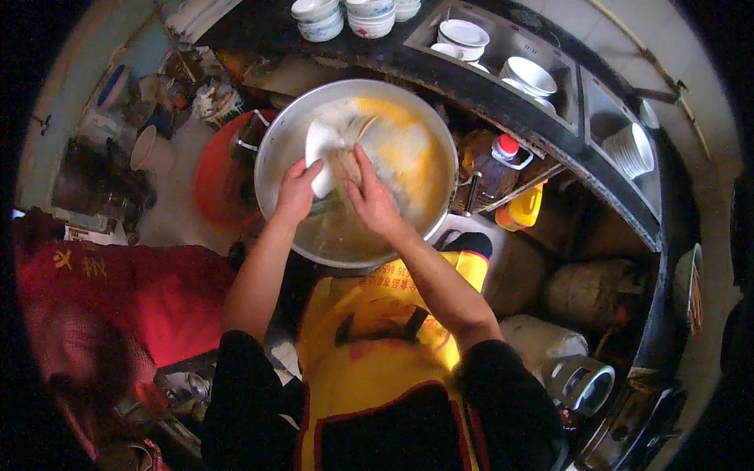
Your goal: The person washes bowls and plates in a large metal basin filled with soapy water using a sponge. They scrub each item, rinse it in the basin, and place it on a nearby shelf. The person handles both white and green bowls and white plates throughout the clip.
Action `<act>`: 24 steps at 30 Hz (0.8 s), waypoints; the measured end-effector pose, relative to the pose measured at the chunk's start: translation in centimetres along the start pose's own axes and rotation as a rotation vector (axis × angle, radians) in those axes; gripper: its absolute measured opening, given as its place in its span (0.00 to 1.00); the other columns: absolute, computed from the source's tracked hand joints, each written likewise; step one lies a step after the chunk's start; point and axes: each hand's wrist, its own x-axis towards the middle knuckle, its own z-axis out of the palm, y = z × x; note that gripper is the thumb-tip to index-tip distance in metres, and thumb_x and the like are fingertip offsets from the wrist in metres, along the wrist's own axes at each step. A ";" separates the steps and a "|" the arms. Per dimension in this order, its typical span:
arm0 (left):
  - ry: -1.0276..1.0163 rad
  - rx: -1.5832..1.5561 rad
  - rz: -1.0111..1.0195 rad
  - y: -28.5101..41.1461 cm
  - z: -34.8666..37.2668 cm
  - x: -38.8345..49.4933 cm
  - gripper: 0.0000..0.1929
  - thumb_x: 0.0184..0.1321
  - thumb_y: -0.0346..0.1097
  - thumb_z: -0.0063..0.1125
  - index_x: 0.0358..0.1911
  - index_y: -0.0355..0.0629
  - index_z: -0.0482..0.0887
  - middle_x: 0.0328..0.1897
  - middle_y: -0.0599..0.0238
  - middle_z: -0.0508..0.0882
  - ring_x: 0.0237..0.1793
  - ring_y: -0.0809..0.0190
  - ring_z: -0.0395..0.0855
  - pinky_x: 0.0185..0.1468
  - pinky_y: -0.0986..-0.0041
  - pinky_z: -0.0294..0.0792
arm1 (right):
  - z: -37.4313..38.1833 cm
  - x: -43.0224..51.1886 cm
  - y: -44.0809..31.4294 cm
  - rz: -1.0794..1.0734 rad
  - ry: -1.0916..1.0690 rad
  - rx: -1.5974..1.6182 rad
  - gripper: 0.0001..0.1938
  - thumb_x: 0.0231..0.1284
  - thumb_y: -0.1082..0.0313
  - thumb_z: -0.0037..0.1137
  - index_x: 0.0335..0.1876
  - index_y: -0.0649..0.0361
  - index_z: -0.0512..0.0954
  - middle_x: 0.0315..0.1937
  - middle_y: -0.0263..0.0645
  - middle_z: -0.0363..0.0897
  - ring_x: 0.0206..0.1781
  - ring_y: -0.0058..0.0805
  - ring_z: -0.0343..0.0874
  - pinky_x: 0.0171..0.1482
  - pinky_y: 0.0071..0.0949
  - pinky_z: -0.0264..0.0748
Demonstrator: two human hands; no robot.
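A large round metal basin (347,235) stands before me, holding murky water with foam and a yellow-orange film. Over it, my left hand (300,188) grips the rim of a white bowl (318,153), which is tilted on its side. My right hand (372,197) is beside the bowl, its fingers against a tan, blurred thing (344,165), perhaps a cloth or scrubber. More dishes, partly under the foam, seem to lie just behind my right fingertips; their shapes are blurred.
Stacked bowls (318,20) stand on the dark counter; white dishes (464,35) fill the metal sinks. Below are an oil jug (495,171) and a yellow container (521,206). A red tub (221,176) is left of the basin. Gas cylinders (548,347) stand lower right, red cloth (177,294) lower left.
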 end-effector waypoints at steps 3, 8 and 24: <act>-0.014 0.303 0.182 -1.1 2.9 -1.2 0.13 0.65 0.31 0.50 0.52 0.37 0.78 0.47 0.68 0.81 0.44 0.69 0.78 0.50 0.77 0.70 | 0.2 2.9 -1.7 -0.332 0.260 -0.220 0.30 0.63 0.60 0.50 0.69 0.61 0.57 0.55 0.59 0.72 0.58 0.54 0.72 0.61 0.42 0.67; -0.208 0.296 0.056 0.2 3.1 -3.4 0.14 0.65 0.33 0.53 0.51 0.35 0.78 0.45 0.68 0.82 0.43 0.69 0.78 0.49 0.76 0.70 | -2.4 7.2 -0.3 0.282 0.116 0.084 0.30 0.64 0.50 0.50 0.63 0.66 0.66 0.56 0.56 0.73 0.58 0.50 0.73 0.61 0.39 0.69; 0.293 0.189 0.288 -0.6 8.1 -2.9 0.16 0.66 0.42 0.54 0.43 0.34 0.81 0.38 0.67 0.84 0.39 0.71 0.75 0.46 0.76 0.68 | 6.7 1.3 1.8 0.306 0.546 0.363 0.34 0.69 0.44 0.36 0.69 0.65 0.55 0.69 0.56 0.51 0.72 0.46 0.51 0.72 0.39 0.46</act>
